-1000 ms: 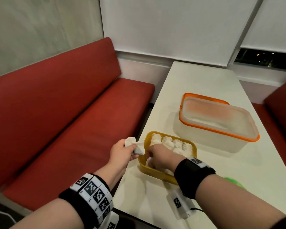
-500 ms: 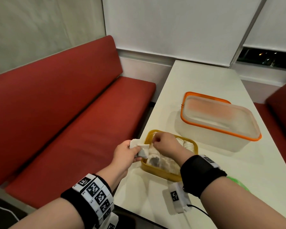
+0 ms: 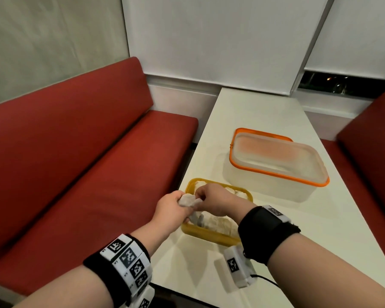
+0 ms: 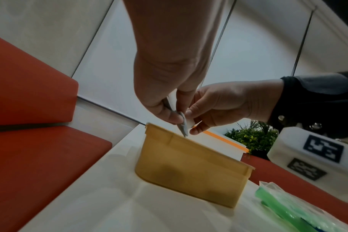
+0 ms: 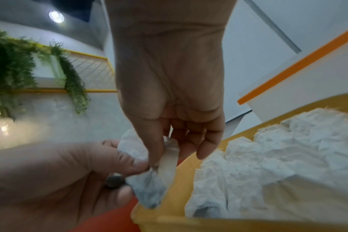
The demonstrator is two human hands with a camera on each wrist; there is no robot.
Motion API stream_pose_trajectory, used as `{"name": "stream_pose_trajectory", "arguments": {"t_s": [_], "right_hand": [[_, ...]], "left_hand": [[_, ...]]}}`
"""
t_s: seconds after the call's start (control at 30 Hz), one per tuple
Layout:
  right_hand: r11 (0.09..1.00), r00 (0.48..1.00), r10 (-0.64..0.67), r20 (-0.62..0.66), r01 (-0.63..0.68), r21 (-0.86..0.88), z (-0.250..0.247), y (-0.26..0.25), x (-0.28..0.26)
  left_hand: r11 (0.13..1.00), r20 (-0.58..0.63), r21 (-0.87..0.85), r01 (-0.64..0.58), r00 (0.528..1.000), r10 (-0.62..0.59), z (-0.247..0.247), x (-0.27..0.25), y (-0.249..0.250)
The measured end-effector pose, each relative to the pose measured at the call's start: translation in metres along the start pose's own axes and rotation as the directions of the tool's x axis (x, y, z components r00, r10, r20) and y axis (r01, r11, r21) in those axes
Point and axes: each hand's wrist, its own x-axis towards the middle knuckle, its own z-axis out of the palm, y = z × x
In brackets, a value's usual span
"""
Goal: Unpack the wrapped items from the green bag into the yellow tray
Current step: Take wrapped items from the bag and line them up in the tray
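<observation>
The yellow tray stands at the white table's near left edge and holds several white paper-wrapped items. My left hand grips one more wrapped item just above the tray's left rim. My right hand meets it there; thumb and forefinger pinch a translucent strip on that item's paper. In the left wrist view both hands hold the item over the tray. The green bag lies on the table right of the tray; my right arm hides it in the head view.
A clear box with an orange-rimmed lid stands beyond the tray on the table. A red bench runs along the table's left side, and another red seat is on the right.
My right hand has come up out of the tray and taken hold of the item in my left hand. The left hand has moved slightly right, over the tray's rim.
</observation>
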Motion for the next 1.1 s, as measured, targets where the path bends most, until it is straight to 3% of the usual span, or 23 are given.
{"name": "stream_pose_trajectory", "arguments": {"t_s": [0.13,0.33,0.5,0.8,0.87,0.97,1.03,1.1], "right_hand": [[0.999,0.996,-0.051,-0.075,0.051,-0.002,0.000,0.005,0.003],[0.989,0.997,-0.035,0.073,0.045,-0.142,0.014,0.013,0.017],[0.980,0.984,0.016,0.175,0.019,-0.199,0.032,0.015,0.030],[0.931,0.992,-0.039,0.119,0.079,-0.356,0.041,0.015,0.036],[0.953,0.996,-0.080,0.037,0.087,-0.290,0.027,0.015,0.033],[0.992,0.976,-0.125,-0.177,0.125,-0.009,-0.004,0.011,0.025],[0.971,0.974,-0.154,-0.166,0.180,0.158,-0.018,0.004,0.015],[0.971,0.979,-0.195,-0.058,0.201,0.131,-0.020,-0.005,0.006]], "left_hand": [[0.996,-0.048,-0.068,0.065,0.997,-0.068,-0.002,0.003,-0.005],[0.971,-0.156,-0.236,0.039,0.985,-0.077,-0.012,-0.002,-0.009],[0.969,-0.144,-0.243,0.052,0.986,-0.089,-0.018,-0.002,-0.015],[0.960,-0.117,-0.265,0.086,0.986,-0.120,-0.019,-0.004,-0.023],[0.960,-0.094,-0.264,0.088,0.989,-0.117,-0.016,-0.004,-0.021],[0.961,-0.062,-0.264,0.083,0.993,-0.103,-0.010,-0.005,-0.016],[0.960,-0.037,-0.270,0.071,0.996,-0.084,-0.005,-0.007,-0.009],[0.958,-0.009,-0.281,0.060,0.998,-0.066,0.002,-0.008,-0.002]]}}
